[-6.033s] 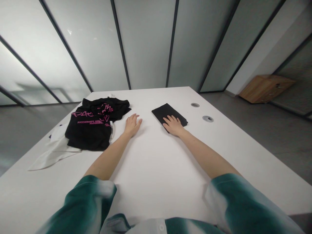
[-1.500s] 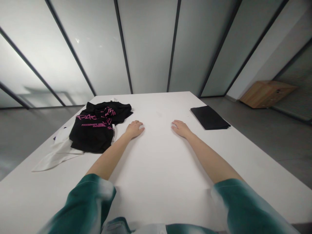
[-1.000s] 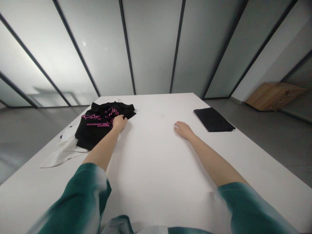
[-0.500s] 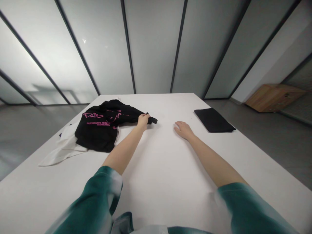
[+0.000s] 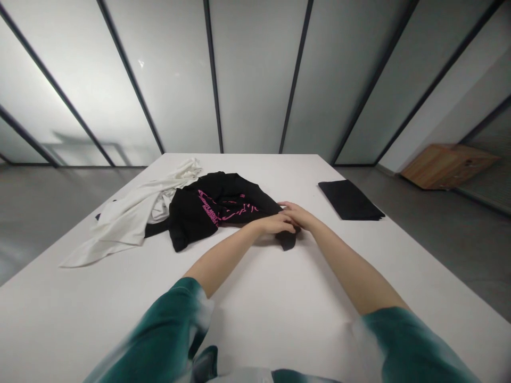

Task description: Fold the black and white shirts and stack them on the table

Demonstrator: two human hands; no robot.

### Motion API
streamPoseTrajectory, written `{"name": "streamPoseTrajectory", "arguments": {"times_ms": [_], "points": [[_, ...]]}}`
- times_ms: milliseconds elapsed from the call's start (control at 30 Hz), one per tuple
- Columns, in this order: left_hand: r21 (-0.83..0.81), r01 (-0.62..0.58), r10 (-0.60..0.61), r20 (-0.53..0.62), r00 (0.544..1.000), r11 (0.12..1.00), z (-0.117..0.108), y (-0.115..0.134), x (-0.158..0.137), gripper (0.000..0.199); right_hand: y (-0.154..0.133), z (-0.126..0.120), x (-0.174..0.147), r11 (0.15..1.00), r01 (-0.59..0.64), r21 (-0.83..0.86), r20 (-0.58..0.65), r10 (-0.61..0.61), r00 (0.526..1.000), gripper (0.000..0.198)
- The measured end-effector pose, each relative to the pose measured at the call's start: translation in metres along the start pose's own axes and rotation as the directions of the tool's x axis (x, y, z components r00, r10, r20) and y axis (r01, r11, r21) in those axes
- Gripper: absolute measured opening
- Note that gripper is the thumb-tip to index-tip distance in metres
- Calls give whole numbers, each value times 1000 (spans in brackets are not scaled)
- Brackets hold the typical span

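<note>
A black top (image 5: pixel 255 192) with pink lettering lies crumpled on the white table, its right end bunched under both hands. My left hand (image 5: pixel 277 223) is closed on that end, and a flap of black cloth hangs below its fingers. Right beside it, my right hand (image 5: pixel 298 215) curls its fingers over the same bunched cloth. The hands touch or nearly touch, so part of the grip is hidden.
A white garment (image 5: pixel 123 215) lies spread to the left, with a bit of dark cloth at its far side. On the right is a folded black cloth (image 5: pixel 351 201) near the edge of the white table (image 5: pixel 255 303). A wooden cabinet (image 5: pixel 447 165) stands beyond.
The black top has slid right, off most of the white garment, with my left hand on it. My right hand, flat on the table before, has come onto the top's end.
</note>
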State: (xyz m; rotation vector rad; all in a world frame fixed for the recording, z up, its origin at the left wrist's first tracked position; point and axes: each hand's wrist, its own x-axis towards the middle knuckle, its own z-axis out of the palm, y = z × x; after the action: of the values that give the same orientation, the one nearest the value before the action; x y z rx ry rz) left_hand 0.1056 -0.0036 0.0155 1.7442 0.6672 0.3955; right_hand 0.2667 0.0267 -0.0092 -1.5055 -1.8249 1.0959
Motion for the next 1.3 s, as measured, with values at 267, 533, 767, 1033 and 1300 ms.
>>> {"name": "streamPoseTrajectory", "arguments": {"times_ms": [267, 533, 767, 1033, 1300], "points": [[103, -79, 82, -27, 996, 991, -62, 43, -51, 40, 6, -36, 12, 963, -42, -266, -103, 15, 995, 29], [595, 473, -95, -554, 827, 650, -146, 3, -80, 57, -3, -118, 35, 840, -351, -414, -575, 57, 816, 24], [714, 585, -250, -530, 811, 384, -119, -14, -84, 68, -12, -102, 31, 731, -349, -587, -631, -142, 763, 55], [632, 434, -447, -152, 882, 642, -92, 35, -60, 77, -9, -18, 11, 662, -182, -727, -224, 22, 974, 64], [755, 529, -248, -468, 848, 388, -83, 0, -42, 86, -25, 1, -22, 475, -148, -867, -184, -30, 982, 62]]}}
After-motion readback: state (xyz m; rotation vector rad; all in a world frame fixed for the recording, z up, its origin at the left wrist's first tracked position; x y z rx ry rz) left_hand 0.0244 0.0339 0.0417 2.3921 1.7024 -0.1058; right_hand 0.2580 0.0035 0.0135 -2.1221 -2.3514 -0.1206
